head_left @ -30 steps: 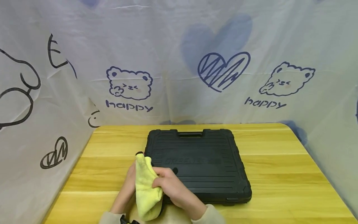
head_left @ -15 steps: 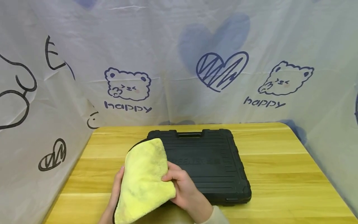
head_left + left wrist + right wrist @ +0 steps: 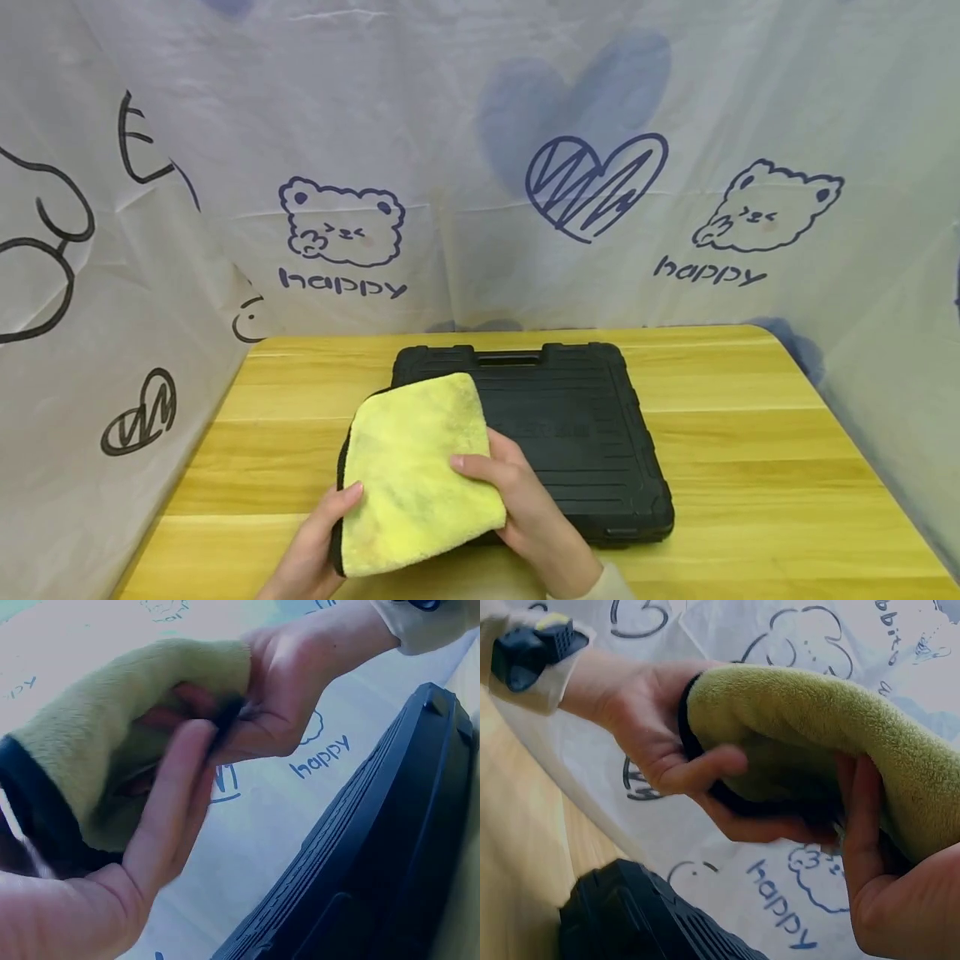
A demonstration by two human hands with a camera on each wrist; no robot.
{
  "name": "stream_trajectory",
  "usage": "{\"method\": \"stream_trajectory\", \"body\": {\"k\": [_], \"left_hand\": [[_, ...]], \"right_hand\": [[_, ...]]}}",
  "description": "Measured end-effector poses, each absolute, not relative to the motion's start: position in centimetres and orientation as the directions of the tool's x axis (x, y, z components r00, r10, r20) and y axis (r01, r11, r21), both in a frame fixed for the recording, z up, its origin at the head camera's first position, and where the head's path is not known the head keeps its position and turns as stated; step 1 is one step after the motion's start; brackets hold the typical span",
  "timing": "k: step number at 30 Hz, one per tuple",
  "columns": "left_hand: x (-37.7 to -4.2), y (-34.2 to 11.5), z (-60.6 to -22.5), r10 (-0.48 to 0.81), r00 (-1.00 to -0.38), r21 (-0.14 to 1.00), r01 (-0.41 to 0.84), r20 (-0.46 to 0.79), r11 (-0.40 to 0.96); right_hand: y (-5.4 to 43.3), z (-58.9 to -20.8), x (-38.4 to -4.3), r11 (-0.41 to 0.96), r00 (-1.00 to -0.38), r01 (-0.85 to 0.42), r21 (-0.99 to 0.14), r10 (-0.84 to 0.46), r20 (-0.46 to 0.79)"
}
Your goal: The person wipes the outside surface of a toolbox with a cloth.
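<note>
A plush yellow cloth with a dark edging [image 3: 420,479] is spread between both hands, raised over the front left part of a black plastic case. My left hand [image 3: 311,542] grips its left edge, thumb on the yellow face and fingers behind. At the right edge my right hand [image 3: 536,517] pinches it between thumb and fingers. From below, the left wrist view has the cloth [image 3: 82,697] sagging in a curve between the hands. In the right wrist view, fingers of both hands reach under the cloth [image 3: 802,705].
The black case [image 3: 585,450] lies closed on the wood-grain table [image 3: 765,467], its carry handle toward the back. White fabric with drawn hearts and bears [image 3: 450,167] hangs behind the table and along both sides. A dark device [image 3: 536,652] is strapped to the left wrist.
The cloth has gone from bunched and narrow to opened out flat, and has shifted right over the case. The left thumb has come round onto its front face. The case has stayed put.
</note>
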State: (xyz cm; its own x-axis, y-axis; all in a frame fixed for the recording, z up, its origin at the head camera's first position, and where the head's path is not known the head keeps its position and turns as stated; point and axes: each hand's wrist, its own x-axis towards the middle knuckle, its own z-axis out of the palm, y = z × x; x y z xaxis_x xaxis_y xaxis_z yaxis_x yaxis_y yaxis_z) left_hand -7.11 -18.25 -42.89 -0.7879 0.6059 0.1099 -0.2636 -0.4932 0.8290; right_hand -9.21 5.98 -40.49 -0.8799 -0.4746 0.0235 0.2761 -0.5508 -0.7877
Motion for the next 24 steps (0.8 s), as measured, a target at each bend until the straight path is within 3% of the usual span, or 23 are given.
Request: {"method": "stream_trajectory", "body": {"k": [3,7,14,19,21,24], "left_hand": [[-7.4,-17.7,-42.3,0.478,-0.877,0.866,-0.206,0.043,-0.455],[-7.7,-17.2,-42.0,0.245,-0.968,0.917,-0.046,0.057,-0.396],[-7.3,-16.0,-41.8,0.087,-0.992,0.946,0.054,0.086,-0.319],[-7.1,-14.7,-41.2,-0.125,-0.99,0.995,0.067,0.057,-0.078],[-7.1,-14.9,-41.2,-0.108,-0.994,1.0,0.021,0.021,-0.005],[-6.8,-16.1,-41.7,0.174,-0.98,0.993,-0.109,-0.1,-0.041]], "right_hand": [[6.6,-40.6,-9.0,-0.514,-0.888,0.272,-0.813,-0.459,-0.007],[7.3,-40.6,-8.7,-0.471,-0.883,0.256,-0.844,-0.47,-0.006],[7.4,-40.6,-8.2,-0.453,-0.878,0.232,-0.861,-0.478,0.015],[7.3,-39.7,-7.8,-0.471,-0.883,0.231,-0.851,-0.47,0.021],[7.2,-39.2,-7.6,-0.489,-0.884,0.21,-0.847,-0.464,0.048],[7.2,-38.7,-7.4,-0.534,-0.883,0.187,-0.825,-0.459,0.097]]}}
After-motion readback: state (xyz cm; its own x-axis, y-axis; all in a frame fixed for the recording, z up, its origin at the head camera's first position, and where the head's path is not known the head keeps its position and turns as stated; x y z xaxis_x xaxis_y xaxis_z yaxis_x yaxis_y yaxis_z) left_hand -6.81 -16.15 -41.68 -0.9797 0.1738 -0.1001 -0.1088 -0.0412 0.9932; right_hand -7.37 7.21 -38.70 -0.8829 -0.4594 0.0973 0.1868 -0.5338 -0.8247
